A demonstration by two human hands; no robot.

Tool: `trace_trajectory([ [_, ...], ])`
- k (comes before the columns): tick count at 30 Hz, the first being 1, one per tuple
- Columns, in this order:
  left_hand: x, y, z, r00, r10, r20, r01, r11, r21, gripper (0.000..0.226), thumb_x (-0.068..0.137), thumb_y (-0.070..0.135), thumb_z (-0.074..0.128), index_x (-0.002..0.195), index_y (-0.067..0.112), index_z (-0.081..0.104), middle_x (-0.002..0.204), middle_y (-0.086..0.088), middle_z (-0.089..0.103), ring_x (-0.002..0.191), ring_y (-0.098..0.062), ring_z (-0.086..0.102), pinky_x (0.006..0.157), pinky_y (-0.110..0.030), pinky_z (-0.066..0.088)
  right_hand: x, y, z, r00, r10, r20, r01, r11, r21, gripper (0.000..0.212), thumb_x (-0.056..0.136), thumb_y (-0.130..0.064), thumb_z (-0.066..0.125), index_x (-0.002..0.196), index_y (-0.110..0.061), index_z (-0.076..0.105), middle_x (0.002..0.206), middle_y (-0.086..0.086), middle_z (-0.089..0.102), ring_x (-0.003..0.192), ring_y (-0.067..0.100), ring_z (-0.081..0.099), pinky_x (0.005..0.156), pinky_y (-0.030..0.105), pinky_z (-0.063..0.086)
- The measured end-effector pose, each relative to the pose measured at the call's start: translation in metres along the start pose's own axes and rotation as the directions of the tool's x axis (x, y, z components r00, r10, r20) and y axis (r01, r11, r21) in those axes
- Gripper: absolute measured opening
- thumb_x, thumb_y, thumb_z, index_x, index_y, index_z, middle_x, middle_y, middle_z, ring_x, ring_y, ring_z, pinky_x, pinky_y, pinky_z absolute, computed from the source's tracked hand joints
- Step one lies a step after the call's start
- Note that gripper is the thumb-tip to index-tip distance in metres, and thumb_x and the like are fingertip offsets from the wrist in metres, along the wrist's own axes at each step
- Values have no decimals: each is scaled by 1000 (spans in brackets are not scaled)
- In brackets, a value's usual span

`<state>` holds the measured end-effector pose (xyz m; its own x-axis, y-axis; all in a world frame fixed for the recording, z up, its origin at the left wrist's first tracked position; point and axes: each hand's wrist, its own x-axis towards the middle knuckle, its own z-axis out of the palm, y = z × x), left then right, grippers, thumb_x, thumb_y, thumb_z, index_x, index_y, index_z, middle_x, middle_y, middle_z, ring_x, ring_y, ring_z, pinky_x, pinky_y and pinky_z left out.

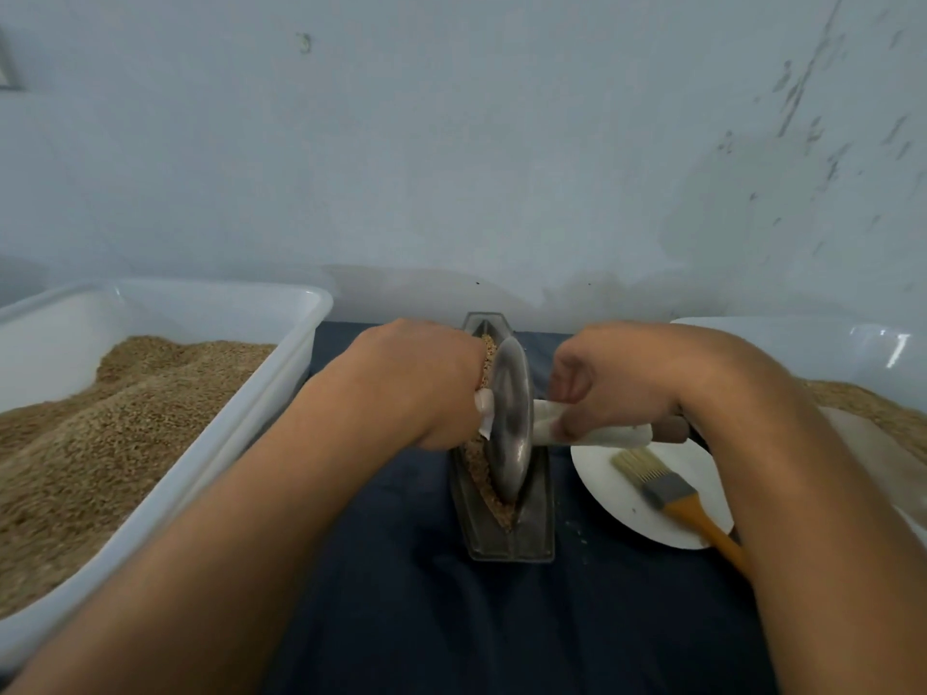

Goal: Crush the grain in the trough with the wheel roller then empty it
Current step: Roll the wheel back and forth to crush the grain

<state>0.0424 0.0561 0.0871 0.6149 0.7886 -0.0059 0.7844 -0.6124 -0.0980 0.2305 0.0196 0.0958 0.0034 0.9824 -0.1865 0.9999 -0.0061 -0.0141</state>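
Note:
A narrow metal trough (pixel 536 536) lies lengthwise on the dark cloth in front of me, with brown grain (pixel 481 469) along its groove. A metal wheel roller (pixel 511 418) stands upright in the groove, its axle handles wrapped in white cloth. My left hand (pixel 416 383) grips the left handle, which is almost hidden under the fingers. My right hand (pixel 622 378) grips the right handle (pixel 617 434), whose wrapped end sticks out past the hand.
A white tub (pixel 281 383) heaped with grain stands at the left, close to the trough. Another white tub (pixel 853 343) with grain stands at the right. A white plate (pixel 627 509) with an orange-handled brush (pixel 672 489) lies under my right forearm. A wall rises just behind.

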Motion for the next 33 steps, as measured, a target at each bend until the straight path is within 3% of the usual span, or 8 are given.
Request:
trace_trajectory([
  [6, 16, -7, 12, 999, -28, -25, 28, 999, -32, 15, 94, 40, 51, 98, 27, 59, 96, 5, 61, 87, -21, 58, 83, -43, 53, 9, 7, 5, 1000, 8, -29, -7, 999, 47, 24, 79, -50, 74, 97, -42, 61, 106, -19, 63, 96, 11, 61, 82, 37, 55],
  [11, 40, -18, 34, 991, -108, -77, 98, 989, -114, 20, 97, 34, 43, 109, 28, 58, 107, 0, 64, 94, -25, 59, 86, -46, 52, 34, 19, 21, 975, 7, -224, 26, 989, 145, 20, 92, -44, 65, 109, -34, 63, 115, -11, 67, 94, 11, 58, 67, 25, 41],
  [17, 67, -20, 70, 908, -113, -404, 95, 993, -66, 26, 101, 27, 42, 121, 29, 57, 107, 0, 65, 97, -25, 60, 82, -37, 39, 69, 28, 55, 886, 126, -446, -7, 966, 259, 24, 102, -39, 47, 119, -28, 60, 113, 2, 67, 99, 25, 60, 83, 43, 52],
  [20, 73, -22, 80, 850, -84, -520, 57, 996, -68, 30, 101, 25, 42, 127, 27, 57, 111, -2, 67, 102, -25, 60, 97, -37, 38, 78, 30, 66, 833, 140, -535, 4, 966, 259, 26, 103, -38, 42, 118, -27, 60, 109, 4, 67, 97, 27, 61, 79, 44, 52],
  [22, 74, -23, 82, 840, -81, -537, 42, 996, -84, 30, 100, 24, 44, 126, 26, 58, 108, -2, 67, 98, -24, 60, 95, -36, 38, 80, 30, 69, 819, 138, -558, 2, 970, 242, 26, 104, -38, 41, 117, -28, 60, 108, 4, 66, 94, 27, 60, 75, 42, 50],
  [25, 71, -23, 77, 862, -85, -500, 51, 995, -82, 28, 101, 26, 44, 126, 26, 57, 102, -2, 66, 92, -25, 61, 83, -35, 39, 79, 29, 66, 844, 117, -523, 4, 974, 225, 28, 104, -36, 40, 119, -26, 60, 110, 5, 66, 93, 26, 59, 71, 37, 45],
  [28, 64, -23, 64, 942, -130, -311, 94, 987, -128, 26, 101, 30, 42, 125, 30, 53, 108, -2, 65, 95, -27, 61, 76, -38, 43, 67, 29, 51, 913, 54, -405, 22, 984, 179, 28, 102, -36, 45, 121, -25, 62, 113, 3, 66, 94, 23, 58, 71, 34, 43],
  [33, 39, -22, 31, 995, -75, -73, 65, 989, -129, 26, 98, 36, 42, 118, 29, 57, 117, -2, 63, 104, -28, 59, 89, -43, 50, 31, 20, 20, 984, -25, -177, 47, 991, 124, 17, 92, -46, 62, 105, -36, 65, 109, -13, 66, 96, 11, 61, 78, 33, 50],
])
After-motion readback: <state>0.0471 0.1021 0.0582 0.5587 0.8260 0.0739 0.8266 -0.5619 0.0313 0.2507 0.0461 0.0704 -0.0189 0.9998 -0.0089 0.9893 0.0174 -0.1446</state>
